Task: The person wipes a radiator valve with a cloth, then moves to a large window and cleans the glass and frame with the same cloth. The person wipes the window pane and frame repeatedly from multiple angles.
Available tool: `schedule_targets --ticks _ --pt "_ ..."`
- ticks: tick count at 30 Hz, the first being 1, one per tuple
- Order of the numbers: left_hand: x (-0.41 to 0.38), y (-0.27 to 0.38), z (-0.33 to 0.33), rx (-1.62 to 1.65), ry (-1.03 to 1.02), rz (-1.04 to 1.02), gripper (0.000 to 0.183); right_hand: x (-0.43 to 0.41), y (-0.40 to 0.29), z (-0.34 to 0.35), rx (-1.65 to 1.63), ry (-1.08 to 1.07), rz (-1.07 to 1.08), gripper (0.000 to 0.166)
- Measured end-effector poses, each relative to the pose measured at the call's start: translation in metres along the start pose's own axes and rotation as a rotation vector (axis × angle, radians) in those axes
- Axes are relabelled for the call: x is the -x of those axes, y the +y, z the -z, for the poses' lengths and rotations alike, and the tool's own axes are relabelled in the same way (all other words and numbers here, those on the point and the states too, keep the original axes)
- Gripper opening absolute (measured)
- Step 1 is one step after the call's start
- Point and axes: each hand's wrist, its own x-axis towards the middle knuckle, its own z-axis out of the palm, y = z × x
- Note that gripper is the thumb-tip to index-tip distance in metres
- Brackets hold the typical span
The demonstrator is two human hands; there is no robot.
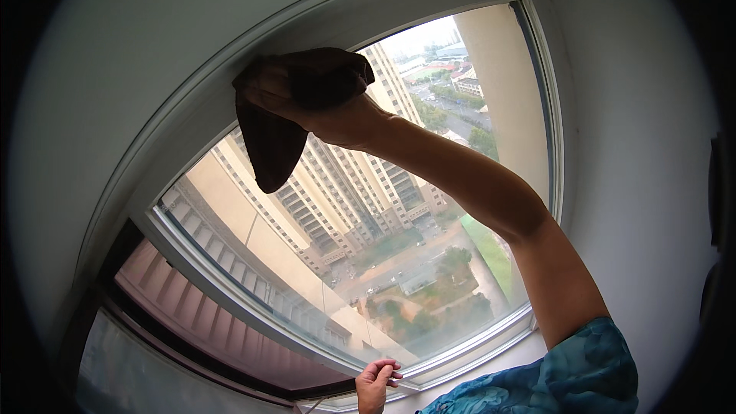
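High up, my right hand (328,118) presses a dark brown cloth (279,155) against the upper window frame (190,152). One flap of the cloth hangs down over the glass pane (368,276), and the rest wraps over the fingers. My right arm stretches up across the pane from a teal patterned sleeve. Low in the view, my left hand (376,385) is in front of the window's bottom rail (460,351), its fingers loosely curled. I see no object in it, but whether it touches the rail cannot be made out.
A white wall (632,144) rises along the right. At lower left, a dark-framed window section (190,305) adjoins the pale sash (230,293). Through the glass, tall apartment buildings (345,201), a road (454,106) and trees lie far below.
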Motion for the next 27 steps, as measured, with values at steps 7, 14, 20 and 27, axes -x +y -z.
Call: schedule_targets --ticks 7,14,20,27 --pt "-0.012 0.002 -0.043 -0.072 -0.053 0.062 0.020 0.016 0.031 0.122 -0.112 0.101 -0.102 0.033" --pt "-0.040 0.012 -0.068 -0.095 -0.115 0.021 0.018 0.035 0.060 0.202 -0.448 0.176 -0.309 0.021" --pt "-0.049 0.018 -0.090 -0.137 -0.156 0.005 0.019 0.049 0.097 0.251 -0.199 0.437 -0.095 0.014" --pt "-0.042 0.024 -0.116 -0.151 -0.182 -0.016 0.020 0.050 0.096 0.263 0.735 0.565 0.087 0.022"
